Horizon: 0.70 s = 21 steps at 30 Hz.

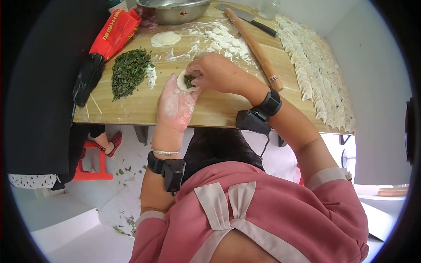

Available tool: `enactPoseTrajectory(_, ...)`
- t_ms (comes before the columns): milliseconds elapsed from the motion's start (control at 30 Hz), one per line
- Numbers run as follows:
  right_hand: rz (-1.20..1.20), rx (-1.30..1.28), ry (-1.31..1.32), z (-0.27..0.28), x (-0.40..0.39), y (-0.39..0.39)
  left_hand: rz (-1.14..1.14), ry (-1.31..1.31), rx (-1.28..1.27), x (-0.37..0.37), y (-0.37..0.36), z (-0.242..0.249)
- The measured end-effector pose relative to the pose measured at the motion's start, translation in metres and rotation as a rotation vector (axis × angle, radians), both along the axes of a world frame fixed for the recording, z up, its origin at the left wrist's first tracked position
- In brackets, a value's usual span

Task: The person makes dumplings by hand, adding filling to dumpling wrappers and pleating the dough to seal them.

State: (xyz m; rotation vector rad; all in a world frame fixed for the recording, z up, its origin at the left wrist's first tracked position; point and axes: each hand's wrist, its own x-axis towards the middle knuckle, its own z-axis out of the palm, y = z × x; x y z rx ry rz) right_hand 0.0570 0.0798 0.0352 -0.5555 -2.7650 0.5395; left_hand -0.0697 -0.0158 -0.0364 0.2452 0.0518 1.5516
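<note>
A round dumpling wrapper [183,83] lies on the upturned, flour-dusted fingers of my left hand [176,105], which supports it from below. Dark chopped greens [189,80] sit on the wrapper. My right hand [214,72] reaches in from the right, its fingertips bunched together at the greens and touching the wrapper area; the thumb side hides part of the filling. Left of my hands is a large pile of chopped greens [129,72] on the wooden table [131,109].
Flattened wrappers [166,39] and floured dough pieces [223,42] lie behind my hands. A rolling pin [254,48], a cleaver [249,19] and rows of dumplings [313,70] are to the right. A metal bowl [173,12] stands behind; a red bag [115,33] and chopsticks [95,104] are left.
</note>
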Motion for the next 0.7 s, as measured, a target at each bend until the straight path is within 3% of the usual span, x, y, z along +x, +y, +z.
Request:
enactPoseTrajectory(133,0.069,0.066,0.159,-0.004,0.009,0.007,0.097,0.064,-0.07,0.005,-0.003,0.012)
enactPoseTrajectory(333,-0.013,-0.378,0.429,-0.02,0.018,0.013,0.162,0.104,-0.139,0.008,-0.003,0.019)
enactPoseTrajectory(433,0.111,-0.239,0.48,-0.024,0.022,0.017,0.199,0.102,-0.176,0.01,0.0,0.021)
enactPoseTrajectory(500,0.163,0.143,0.429,-0.023,0.023,0.018,0.229,0.09,-0.206,0.011,0.001,0.02)
enactPoseTrajectory(600,0.184,0.155,0.384,-0.022,0.021,0.012,0.226,0.098,-0.175,0.005,0.002,0.011)
enactPoseTrajectory(667,0.19,0.185,0.394,-0.025,0.019,0.011,0.053,-0.052,0.093,-0.007,0.004,-0.009)
enactPoseTrajectory(700,0.197,0.216,0.398,-0.026,0.018,0.011,0.048,-0.044,0.091,-0.005,0.004,-0.005)
